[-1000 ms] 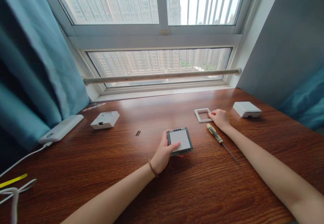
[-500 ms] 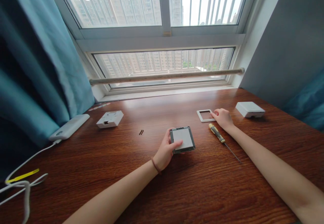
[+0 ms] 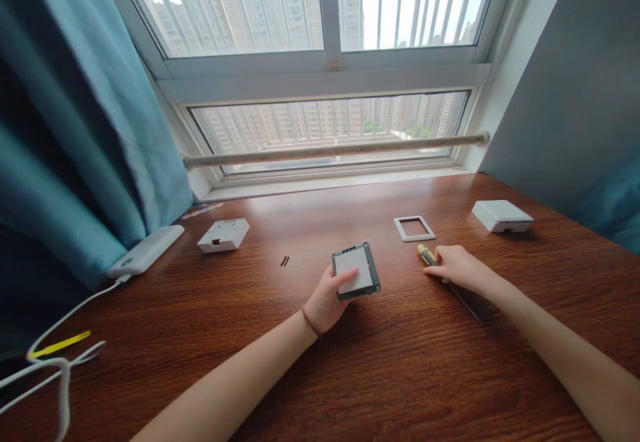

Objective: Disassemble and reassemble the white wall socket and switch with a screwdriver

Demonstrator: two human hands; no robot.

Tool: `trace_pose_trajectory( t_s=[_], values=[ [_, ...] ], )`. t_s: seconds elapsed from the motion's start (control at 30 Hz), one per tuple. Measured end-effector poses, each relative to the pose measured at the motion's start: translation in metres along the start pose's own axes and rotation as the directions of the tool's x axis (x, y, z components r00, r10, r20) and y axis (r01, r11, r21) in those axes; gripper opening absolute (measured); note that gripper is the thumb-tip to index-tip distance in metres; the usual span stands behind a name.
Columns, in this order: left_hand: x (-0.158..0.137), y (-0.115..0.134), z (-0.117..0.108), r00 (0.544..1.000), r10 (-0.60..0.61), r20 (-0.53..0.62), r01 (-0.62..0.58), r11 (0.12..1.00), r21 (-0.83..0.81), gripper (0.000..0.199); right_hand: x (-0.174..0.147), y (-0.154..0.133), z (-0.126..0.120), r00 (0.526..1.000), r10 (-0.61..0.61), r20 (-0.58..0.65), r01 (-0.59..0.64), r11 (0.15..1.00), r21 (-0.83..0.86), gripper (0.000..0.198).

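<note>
In my left hand (image 3: 324, 301) is a square wall switch (image 3: 353, 270) with a white face and a dark grey frame, held above the table. The thumb presses on its white face and the other fingers are hidden behind it. My right hand (image 3: 457, 267) grips the handle of a screwdriver (image 3: 429, 255), yellow and dark grey, whose shaft points toward the near right. Just beyond that hand, a thin white square frame (image 3: 415, 229) lies flat on the table. Two small dark screws (image 3: 285, 261) rest to the left of the switch.
A white square box (image 3: 223, 235) stands at left, another white box (image 3: 502, 216) at right. A white power bank (image 3: 146, 252) with a white cable (image 3: 75, 313) lies by the blue curtain (image 3: 100, 95). Near the cable is a yellow strip (image 3: 61, 345). The wooden table (image 3: 320, 389) reaches the window.
My right hand has let go of the white frame, moved back toward me and closed on the screwdriver's handle. The left hand has tilted the switch slightly.
</note>
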State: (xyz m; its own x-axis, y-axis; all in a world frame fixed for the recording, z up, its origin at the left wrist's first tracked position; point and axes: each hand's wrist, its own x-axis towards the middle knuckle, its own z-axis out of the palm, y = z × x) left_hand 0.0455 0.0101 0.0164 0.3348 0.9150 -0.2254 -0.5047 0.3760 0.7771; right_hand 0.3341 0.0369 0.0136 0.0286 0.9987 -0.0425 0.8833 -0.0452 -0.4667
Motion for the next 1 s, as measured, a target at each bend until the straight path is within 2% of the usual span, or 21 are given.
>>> trace_pose_trajectory(
  t_s=[0.1,0.13,0.17,0.2,0.23,0.27,0.3,0.33,0.37,0.57,0.63,0.73,0.8,0.83,0.9,1.0],
  values=[
    [-0.001,0.002,0.0,1.0,-0.015,-0.01,0.015,1.0,-0.019,0.037,0.001,-0.01,-0.008,0.999,-0.023,-0.026,0.026,0.993,0.117,0.03],
    [-0.001,0.002,0.0,1.0,-0.019,-0.006,0.019,1.0,-0.019,0.036,-0.001,-0.015,-0.011,0.998,-0.026,-0.051,0.037,0.971,0.236,0.03],
    [-0.001,0.002,0.001,1.0,-0.021,-0.002,0.021,1.0,-0.013,0.036,-0.004,-0.02,-0.013,0.996,-0.023,-0.081,0.054,0.913,0.404,0.029],
    [-0.001,0.002,0.001,1.0,-0.019,0.001,0.019,1.0,-0.002,0.036,-0.008,-0.025,-0.015,0.993,-0.008,-0.115,0.079,0.774,0.628,0.027],
    [-0.001,0.001,0.002,1.0,-0.014,0.004,0.014,1.0,0.014,0.036,-0.013,-0.03,-0.015,0.991,0.011,-0.134,0.104,0.569,0.816,0.023],
    [-0.001,0.0,0.002,1.0,-0.004,0.008,0.004,1.0,0.03,0.036,-0.017,-0.035,-0.014,0.99,0.027,-0.137,0.118,0.36,0.925,0.021],
    [0.0,-0.001,0.003,1.0,0.008,0.01,-0.008,0.999,0.048,0.037,-0.021,-0.04,-0.012,0.991,0.033,-0.128,0.119,0.199,0.973,0.02],
    [0.0,-0.002,0.003,1.0,0.02,0.009,-0.021,0.998,0.065,0.037,-0.025,-0.043,-0.009,0.993,0.025,-0.117,0.114,0.116,0.987,0.018],
    [0.0,-0.003,0.004,0.999,0.033,0.005,-0.034,0.996,0.08,0.038,-0.028,-0.046,-0.006,0.994,0.012,-0.112,0.111,0.084,0.99,0.017],
    [0.0,-0.005,0.004,0.997,0.071,-0.034,-0.066,0.99,0.127,0.04,-0.039,-0.055,0.002,0.982,-0.046,-0.182,0.187,0.164,0.968,0.009],
    [0.0,-0.005,0.004,0.996,0.077,-0.039,-0.071,0.988,0.134,0.04,-0.043,-0.057,-0.001,0.972,-0.068,-0.224,0.234,0.237,0.943,0.009],
    [0.0,-0.006,0.004,0.994,0.097,-0.046,-0.088,0.983,0.159,0.041,-0.05,-0.061,-0.006,0.954,-0.131,-0.271,0.301,0.4,0.866,0.01],
    [0.0,-0.008,0.004,0.992,0.116,-0.054,-0.105,0.979,0.173,0.042,-0.053,-0.064,-0.007,0.947,-0.157,-0.281,0.322,0.466,0.824,0.01],
    [-0.001,-0.008,0.004,0.991,0.121,-0.055,-0.11,0.978,0.175,0.042,-0.054,-0.064,-0.006,0.946,-0.155,-0.285,0.324,0.466,0.823,0.01],
    [-0.001,-0.008,0.004,0.992,0.118,-0.052,-0.109,0.981,0.163,0.042,-0.052,-0.065,-0.002,0.952,-0.115,-0.283,0.305,0.378,0.874,0.01],
    [-0.001,-0.006,0.005,0.995,0.094,-0.04,-0.089,0.988,0.128,0.04,-0.045,-0.063,0.009,0.983,0.018,-0.181,0.178,0.103,0.979,0.009]
  ],
)
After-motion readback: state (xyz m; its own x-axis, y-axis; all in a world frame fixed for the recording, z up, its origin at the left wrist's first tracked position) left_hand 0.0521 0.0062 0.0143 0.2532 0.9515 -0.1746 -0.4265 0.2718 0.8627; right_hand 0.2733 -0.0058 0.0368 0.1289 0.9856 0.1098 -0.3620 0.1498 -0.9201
